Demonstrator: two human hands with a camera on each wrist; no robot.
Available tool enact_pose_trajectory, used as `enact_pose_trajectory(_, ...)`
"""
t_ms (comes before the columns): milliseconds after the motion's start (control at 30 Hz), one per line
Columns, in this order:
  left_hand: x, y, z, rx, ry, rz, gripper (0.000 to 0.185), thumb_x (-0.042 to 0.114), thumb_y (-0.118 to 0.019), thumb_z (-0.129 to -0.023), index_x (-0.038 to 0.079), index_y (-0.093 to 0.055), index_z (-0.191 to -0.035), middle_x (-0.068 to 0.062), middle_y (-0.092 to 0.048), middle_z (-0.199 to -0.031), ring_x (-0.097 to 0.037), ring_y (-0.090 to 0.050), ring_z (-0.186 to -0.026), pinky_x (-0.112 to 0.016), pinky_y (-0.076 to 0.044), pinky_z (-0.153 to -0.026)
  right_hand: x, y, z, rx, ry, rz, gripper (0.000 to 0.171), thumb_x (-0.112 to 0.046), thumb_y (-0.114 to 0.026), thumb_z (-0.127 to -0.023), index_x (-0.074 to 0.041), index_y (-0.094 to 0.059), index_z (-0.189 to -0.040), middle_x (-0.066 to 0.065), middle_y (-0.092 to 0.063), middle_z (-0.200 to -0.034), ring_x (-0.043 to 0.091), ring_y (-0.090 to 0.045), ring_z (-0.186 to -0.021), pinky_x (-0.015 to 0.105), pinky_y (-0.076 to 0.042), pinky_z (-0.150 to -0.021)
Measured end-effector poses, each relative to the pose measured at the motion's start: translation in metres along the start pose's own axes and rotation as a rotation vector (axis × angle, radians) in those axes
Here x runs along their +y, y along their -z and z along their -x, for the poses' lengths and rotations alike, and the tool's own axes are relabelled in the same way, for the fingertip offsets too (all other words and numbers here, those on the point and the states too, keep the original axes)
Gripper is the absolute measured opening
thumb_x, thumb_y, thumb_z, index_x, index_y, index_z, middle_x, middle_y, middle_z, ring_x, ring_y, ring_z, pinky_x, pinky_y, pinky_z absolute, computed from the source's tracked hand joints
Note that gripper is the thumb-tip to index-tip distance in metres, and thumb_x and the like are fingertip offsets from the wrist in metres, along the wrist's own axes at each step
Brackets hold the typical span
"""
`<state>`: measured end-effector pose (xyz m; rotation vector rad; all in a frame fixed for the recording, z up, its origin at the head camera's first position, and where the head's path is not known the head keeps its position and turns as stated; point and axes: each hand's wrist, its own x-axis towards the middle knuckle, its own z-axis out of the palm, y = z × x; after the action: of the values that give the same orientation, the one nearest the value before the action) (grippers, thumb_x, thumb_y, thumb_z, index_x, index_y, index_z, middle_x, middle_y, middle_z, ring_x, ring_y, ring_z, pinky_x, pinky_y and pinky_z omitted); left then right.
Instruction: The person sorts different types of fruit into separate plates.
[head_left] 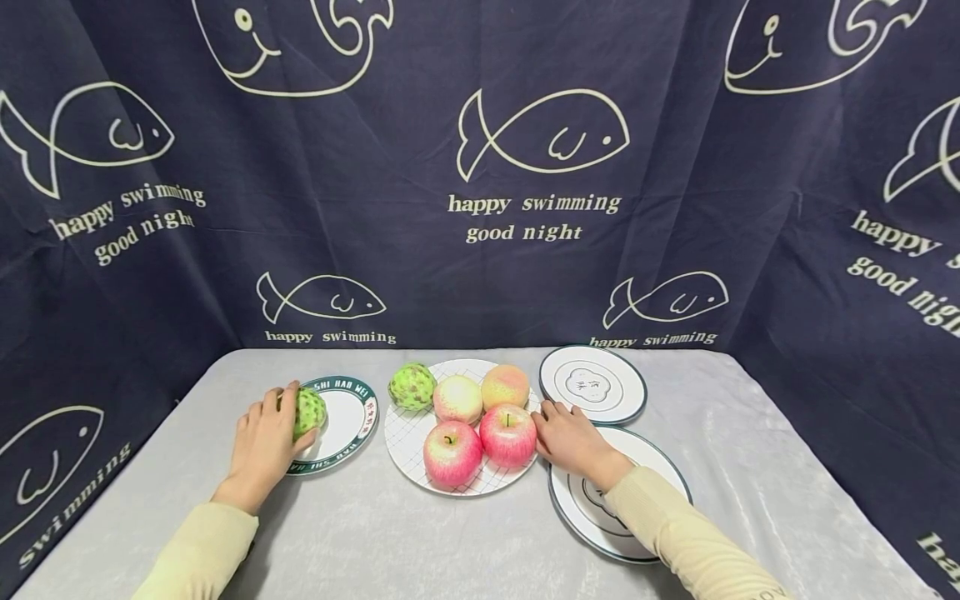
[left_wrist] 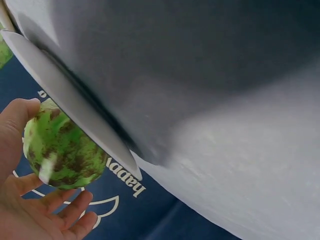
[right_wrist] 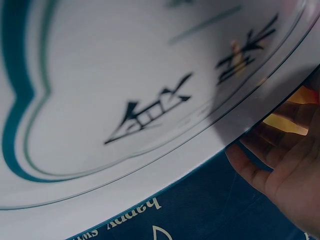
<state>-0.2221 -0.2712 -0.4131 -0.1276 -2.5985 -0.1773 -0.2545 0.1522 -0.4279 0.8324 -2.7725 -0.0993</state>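
Observation:
My left hand is around a green custard apple with brown patches, over the left side of the green-rimmed plate. In the left wrist view, the thumb and index finger meet opposite sides of the custard apple, and the other fingers are spread. My right hand is at the right side of a red apple; its fingers are slightly bent and seem to touch it. The apple lies on a white grid-patterned plate. In the right wrist view, plates partly hide the fingertips.
On the grid plate are another red apple, a pale peach, an orange peach and a second custard apple. Two white plates stand at the right, one behind, one nearer, under my right forearm. Navy curtains enclose the grey tabletop.

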Motion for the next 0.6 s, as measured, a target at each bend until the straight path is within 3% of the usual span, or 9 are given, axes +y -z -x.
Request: enact_pose_trajectory(600,0.017,0.005,-0.01,0.06,-0.066,-0.015,0.071,0.03,-0.073,-0.073,0.0,-0.04,-0.128,-0.03,-0.048,-0.116,-0.05,-0.049,-0.096,-0.058,-0.037,-0.078,0.0,0.0,0.0,0.001,-0.004,0.001,0.034,-0.03,-0.055,-0.086,-0.003,-0.057,-0.108,0.014,-0.053,-0.101,0.03,-0.053,-0.094,0.052,-0.044,-0.079)
